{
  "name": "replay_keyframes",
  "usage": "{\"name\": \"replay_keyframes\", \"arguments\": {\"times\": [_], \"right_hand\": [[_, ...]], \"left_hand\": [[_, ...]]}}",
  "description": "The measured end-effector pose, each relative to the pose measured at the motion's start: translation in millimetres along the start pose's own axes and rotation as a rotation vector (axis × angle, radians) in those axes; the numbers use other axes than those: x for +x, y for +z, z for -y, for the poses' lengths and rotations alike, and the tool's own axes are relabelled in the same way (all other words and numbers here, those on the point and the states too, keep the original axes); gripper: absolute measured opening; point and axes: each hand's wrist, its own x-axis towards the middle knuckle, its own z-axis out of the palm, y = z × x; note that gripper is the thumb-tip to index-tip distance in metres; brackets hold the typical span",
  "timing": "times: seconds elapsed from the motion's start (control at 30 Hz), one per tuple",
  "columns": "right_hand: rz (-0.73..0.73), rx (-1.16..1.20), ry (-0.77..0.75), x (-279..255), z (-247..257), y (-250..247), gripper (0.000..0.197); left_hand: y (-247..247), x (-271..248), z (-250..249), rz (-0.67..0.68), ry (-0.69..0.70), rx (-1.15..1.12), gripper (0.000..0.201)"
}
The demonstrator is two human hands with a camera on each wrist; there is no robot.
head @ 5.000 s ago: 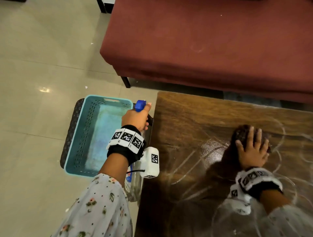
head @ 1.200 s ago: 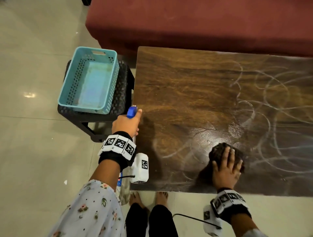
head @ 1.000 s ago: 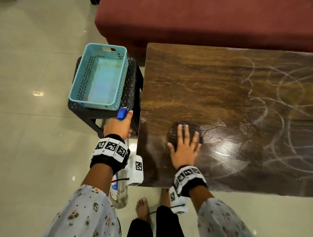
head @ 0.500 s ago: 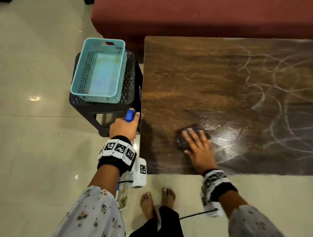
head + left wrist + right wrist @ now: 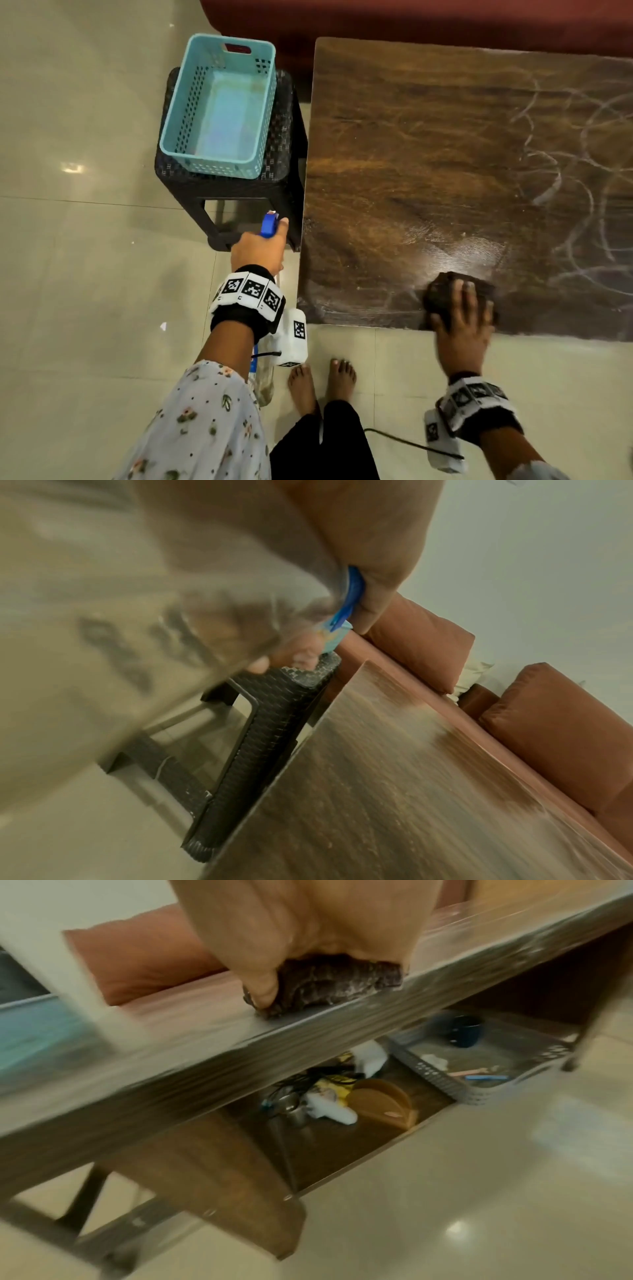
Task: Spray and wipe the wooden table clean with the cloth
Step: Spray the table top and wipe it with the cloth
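Observation:
The dark wooden table point(image 5: 445, 154) has a wet shine near its front edge and white scribble marks point(image 5: 565, 171) on its right part. My right hand point(image 5: 462, 318) lies flat, fingers spread, on a dark crumpled cloth point(image 5: 442, 294) close to the front edge. In the right wrist view the cloth point(image 5: 339, 980) sits under my palm on the table top point(image 5: 240, 1042). My left hand point(image 5: 258, 251) grips a clear spray bottle point(image 5: 263, 383) with a blue nozzle point(image 5: 269, 224), held off the table's left side. The left wrist view shows the blurred bottle point(image 5: 205, 588) and the table point(image 5: 411, 777).
An empty teal basket point(image 5: 219, 102) stands on a black wicker stool point(image 5: 239, 192) just left of the table. A red sofa point(image 5: 411, 17) runs behind it. My bare feet point(image 5: 322, 380) are on the tiled floor. Under the table, a shelf point(image 5: 342, 1137) holds clutter and a grey tray point(image 5: 479, 1064).
My right hand has swept the cloth left across the table front and back to the right again. The left hand has kept the bottle beside the table's left edge.

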Motion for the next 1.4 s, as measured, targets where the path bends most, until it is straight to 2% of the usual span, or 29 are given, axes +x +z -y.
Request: {"name": "replay_keyframes", "arguments": {"times": [0.07,0.2,0.27,0.33,0.4,0.47,0.7,0.8,0.9,0.97,1.03,1.27,1.4], "right_hand": [[-0.009,0.027,-0.111,-4.1,59.4,6.4,0.067],[0.082,0.065,-0.292,-1.2,156.2,33.1,0.065],[0.088,0.053,-0.372,-13.8,183.9,46.2,0.071],[0.054,0.004,-0.482,-32.9,187.2,55.7,0.075],[0.045,-0.065,-0.596,-47.9,170.7,58.8,0.072],[0.059,-0.073,-0.63,-50.6,138.0,50.2,0.078],[0.023,-0.12,-0.498,-4.5,-14.4,-0.7,0.068],[-0.073,-0.054,-0.317,5.8,-67.3,-19.5,0.059],[-0.185,0.044,-0.041,-1.0,-82.0,-19.2,0.06],[-0.25,0.059,0.056,-11.5,-66.4,-5.8,0.06],[-0.269,0.059,0.046,-24.4,-31.3,8.6,0.06],[-0.092,0.103,-0.226,-41.7,129.3,47.2,0.06],[-0.024,0.127,-0.37,-42.5,167.5,58.9,0.073]], "left_hand": [[-6.1,1.7,7.8,-0.024,-0.016,-0.009,0.051],[-17.1,6.3,20.0,-0.082,-0.027,-0.033,0.048],[-22.5,7.9,24.3,-0.101,-0.024,-0.032,0.046],[-25.8,8.1,26.8,-0.121,-0.014,-0.019,0.046],[-27.7,5.2,26.9,-0.13,-0.003,0.001,0.046],[-22.9,-2.9,20.2,-0.108,0.009,0.029,0.046],[8.0,-14.3,1.8,-0.028,0.057,0.076,0.053],[15.2,-17.1,-0.9,-0.004,0.063,0.04,0.045],[10.8,-14.2,4.6,-0.012,0.046,0.011,0.045],[5.0,-11.2,10.3,-0.018,0.03,0.007,0.046],[-2.2,-10.1,16.5,-0.035,0.029,0.006,0.046],[-20.4,1.2,37.3,-0.068,-0.04,-0.033,0.051],[-23.7,3.0,35.8,-0.081,-0.03,-0.015,0.055]]}}
